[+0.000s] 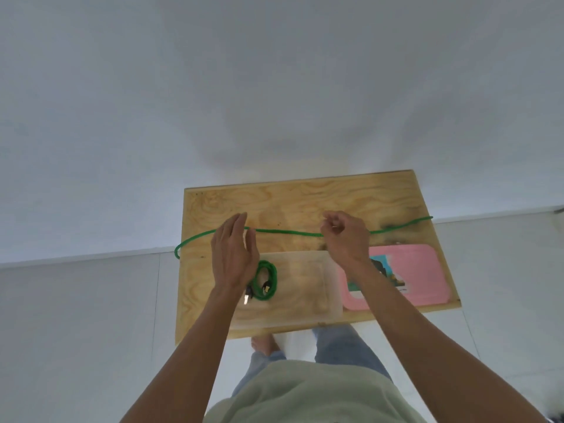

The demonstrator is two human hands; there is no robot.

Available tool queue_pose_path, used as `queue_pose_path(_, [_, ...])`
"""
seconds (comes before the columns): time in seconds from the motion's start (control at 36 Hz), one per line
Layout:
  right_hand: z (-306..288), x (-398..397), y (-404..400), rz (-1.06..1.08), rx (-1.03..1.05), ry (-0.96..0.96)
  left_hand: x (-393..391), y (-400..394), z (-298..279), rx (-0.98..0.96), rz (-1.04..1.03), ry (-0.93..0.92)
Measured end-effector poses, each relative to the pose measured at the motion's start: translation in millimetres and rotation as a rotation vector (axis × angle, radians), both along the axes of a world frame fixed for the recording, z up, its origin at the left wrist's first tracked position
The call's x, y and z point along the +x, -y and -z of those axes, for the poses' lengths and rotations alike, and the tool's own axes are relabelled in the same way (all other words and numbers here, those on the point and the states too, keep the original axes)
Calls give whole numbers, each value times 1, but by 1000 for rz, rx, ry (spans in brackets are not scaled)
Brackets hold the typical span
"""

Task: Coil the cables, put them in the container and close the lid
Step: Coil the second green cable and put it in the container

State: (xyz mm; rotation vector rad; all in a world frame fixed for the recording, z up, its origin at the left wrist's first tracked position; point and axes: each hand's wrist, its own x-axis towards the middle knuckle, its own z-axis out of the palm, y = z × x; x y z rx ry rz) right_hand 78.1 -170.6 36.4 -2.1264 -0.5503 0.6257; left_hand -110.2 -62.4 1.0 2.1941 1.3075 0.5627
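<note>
Head view: green cable [287, 232] stretched between both hands above the plywood board [305, 199].
Right hand [345, 236] is closed, pinching the braided cable; left hand [233, 254] is flat, fingers extended, cable passing at its fingertips, grip uncertain. A second green cable [267, 280], already coiled, lies inside the clear container [305, 288]. Pink lid [418, 276] rests just right of the container.
</note>
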Motion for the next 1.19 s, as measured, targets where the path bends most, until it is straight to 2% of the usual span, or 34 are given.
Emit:
queue_pose_path(0.11, [9, 45, 0, -36, -80, 50, 32, -10, -3, -45, 58, -73])
queue_pose_path(0.42, [55, 127, 8, -347, -350, 2, 124, -18, 27, -236, 285, -608])
queue_pose_path(0.69, [96, 142, 2, -578, -530, -66, 166, -17, 57, -186, 341, -894])
queue_pose_path(0.83, [95, 139, -1, -623, -467, -6, 171, -17, 51, -281, 310, -788])
queue_pose_path(0.97, [79, 125, -19, -675, -359, 76, 173, -18, 29, -420, 243, -369])
queue_pose_path(1.03, [66, 117, -31, -680, -307, 144, 174, -23, 16, -394, 226, -238])
queue_pose_path(1.11, [42, 109, -48, -630, -228, 245, 175, -34, -7, -321, 250, -138])
queue_pose_path(1.19, [13, 105, -62, -532, -99, 252, 168, -48, -34, -224, 273, -23])
